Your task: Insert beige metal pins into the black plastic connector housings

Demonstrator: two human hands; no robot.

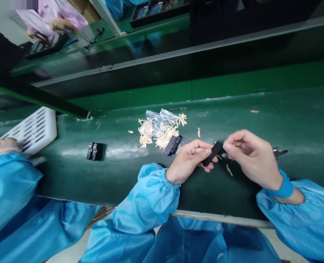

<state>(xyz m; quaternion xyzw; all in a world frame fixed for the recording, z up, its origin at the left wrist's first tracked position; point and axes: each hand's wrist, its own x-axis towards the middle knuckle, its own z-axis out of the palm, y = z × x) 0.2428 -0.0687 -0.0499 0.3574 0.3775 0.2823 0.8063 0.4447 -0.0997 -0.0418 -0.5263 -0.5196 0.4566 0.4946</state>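
- left hand (189, 159): grip clamped on black part (213, 153), a flat narrow bar held in the fingertips and thumb, tilted across the table (233, 109), just above its near edge
- right hand (253, 159): grip together, thumb and index pinched right at the bar's upper end; can't tell if they're on it or just beside it. Blue wristband (279, 189) on that wrist
- both sleeves (148, 208) blue, elastic cuffs; forearms reach in over the near edge
- clear plastic bags (158, 122): crumpled pile mid-table, well left of the hands; tan strips (164, 138) lie on and around them. Can't tell if anything is inside
- second black part (173, 145): lying against the pile's lower edge
- black pair (94, 151): two parts side by side, further left, apart from the pile
- small dark part (279, 152): just past the right hand, metal tips showing
- loose tan scraps (229, 170) near the hands, one just below the bar
- white slotted tray (31, 131): at the table's left end, rows of dark slots, nothing clear in them
- co-worker's hand (3, 145): blue sleeve, resting on that tray's edge
- black trays (159, 11) on the far bench: small items inside, too small to tell
- second co-worker's hand (61, 25): pink sleeve, beyond the far bench
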